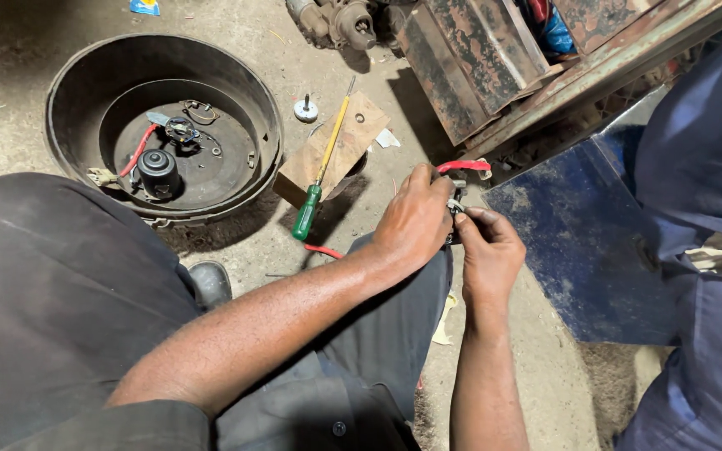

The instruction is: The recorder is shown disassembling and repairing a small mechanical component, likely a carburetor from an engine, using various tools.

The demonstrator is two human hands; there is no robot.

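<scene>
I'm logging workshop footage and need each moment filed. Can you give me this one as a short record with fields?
Setting: dusty concrete floor, seen from above
Left hand: closed around a red-insulated wire with a small metal fitting
Right hand: fingertips pinch the same fitting from below
Nearby tool: green-handled screwdriver with yellow shaft, lying across a brown wooden block
Left of it: round black plastic tub holding a small black cylindrical motor and loose metal parts
Right edge: another person's blue sleeve

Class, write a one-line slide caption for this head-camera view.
Both hands, left hand and right hand, work a small metal part on a red wire beside a green-handled screwdriver.
</scene>
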